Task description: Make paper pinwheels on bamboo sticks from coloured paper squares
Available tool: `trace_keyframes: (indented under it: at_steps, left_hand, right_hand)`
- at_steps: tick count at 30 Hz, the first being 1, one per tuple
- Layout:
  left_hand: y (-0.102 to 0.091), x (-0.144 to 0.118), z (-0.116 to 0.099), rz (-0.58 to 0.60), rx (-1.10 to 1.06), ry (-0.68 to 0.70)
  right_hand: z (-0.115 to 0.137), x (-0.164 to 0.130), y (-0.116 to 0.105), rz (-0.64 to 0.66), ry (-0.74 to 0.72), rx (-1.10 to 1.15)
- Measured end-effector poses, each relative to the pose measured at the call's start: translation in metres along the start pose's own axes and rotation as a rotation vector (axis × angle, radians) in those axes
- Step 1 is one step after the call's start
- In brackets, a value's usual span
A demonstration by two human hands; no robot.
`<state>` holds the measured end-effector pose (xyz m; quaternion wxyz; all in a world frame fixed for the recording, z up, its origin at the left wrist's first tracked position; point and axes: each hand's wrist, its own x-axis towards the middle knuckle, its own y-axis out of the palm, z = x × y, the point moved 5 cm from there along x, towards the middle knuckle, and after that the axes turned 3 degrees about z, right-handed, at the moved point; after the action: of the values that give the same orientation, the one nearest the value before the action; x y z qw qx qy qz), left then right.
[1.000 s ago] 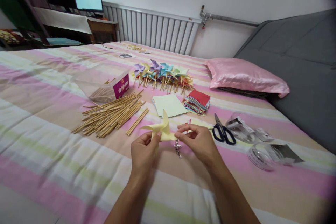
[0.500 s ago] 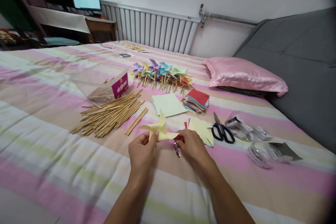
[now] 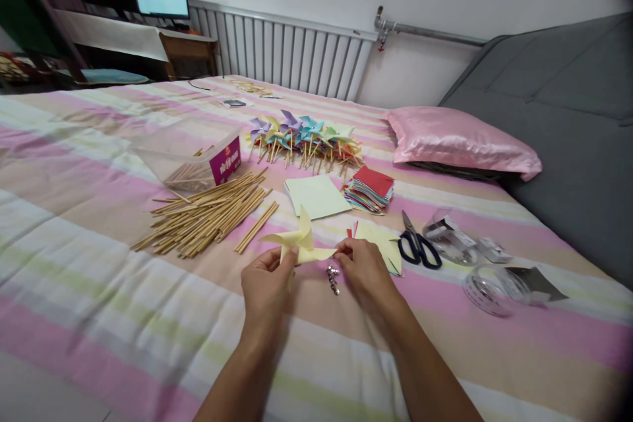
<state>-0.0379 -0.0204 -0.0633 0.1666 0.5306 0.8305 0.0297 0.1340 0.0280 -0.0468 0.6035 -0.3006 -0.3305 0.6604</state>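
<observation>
**Yellow Paper Pinwheel (image 3: 301, 245) Held Mid-Fold**

Thumb over its middle, the left hand (image 3: 267, 287) clasps the pinwheel above the bed while the right hand (image 3: 363, 267) appears to pinch one tip. Pale and crisp, one blade stands upright; another flares left. The step looks like folding in blades; the next move likely calls for easing that tip gently toward the thumb. Silvery pieces (image 3: 333, 279) lie just below the grip, scissors (image 3: 418, 247) farther right.

striped bedspread (image 3: 148, 316) bearing sticks (image 3: 212, 221), scissors (image 3: 419, 249), pillow (image 3: 459, 138), pinwheels (image 3: 310, 129).
</observation>
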Motion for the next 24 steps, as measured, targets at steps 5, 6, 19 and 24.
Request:
trace_keyframes:
  at_steps: [5,6,19,24]
  left_hand:
    - [0.0,0.0,-0.001,-0.013,-0.013,-0.019]
    - [0.001,-0.001,-0.002,-0.014,-0.016,-0.019]
    - [0.002,-0.002,-0.003,-0.001,-0.033,-0.011]
    - [0.001,-0.002,-0.002,-0.014,-0.027,-0.006]
  right_hand:
    - [-0.005,0.003,-0.001,-0.033,0.007,0.059]
    - [-0.006,0.003,0.0,-0.024,0.008,0.062]
    - [-0.003,0.001,0.008,0.037,0.027,-0.155]
    - [-0.001,0.001,0.009,0.038,0.008,-0.18]
